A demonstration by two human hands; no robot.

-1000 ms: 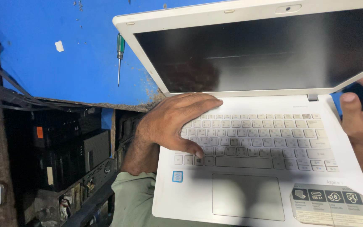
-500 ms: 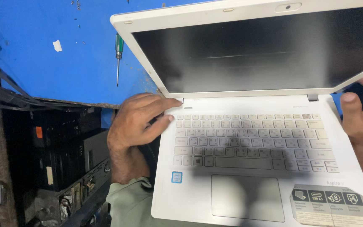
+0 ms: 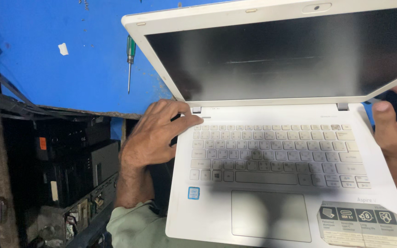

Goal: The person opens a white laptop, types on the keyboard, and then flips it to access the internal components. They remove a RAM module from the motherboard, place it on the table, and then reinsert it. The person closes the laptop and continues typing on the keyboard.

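Two hands hold the open white plastic laptop (image 3: pixel 281 151) by its sides.
It sits on the blue table (image 3: pixel 70 69). The left hand (image 3: pixel 161 133) curls on the far left corner; the right hand (image 3: pixel 396 128) grips the right edge.

My electronics repair workshop: worn blue-painted bench (image 3: pixel 47 73), green-handled slim metal screwdriver (image 3: pixel 130 62) at eleven o'clock, stacked black computer cases (image 3: pixel 76 160) at nine o'clock.
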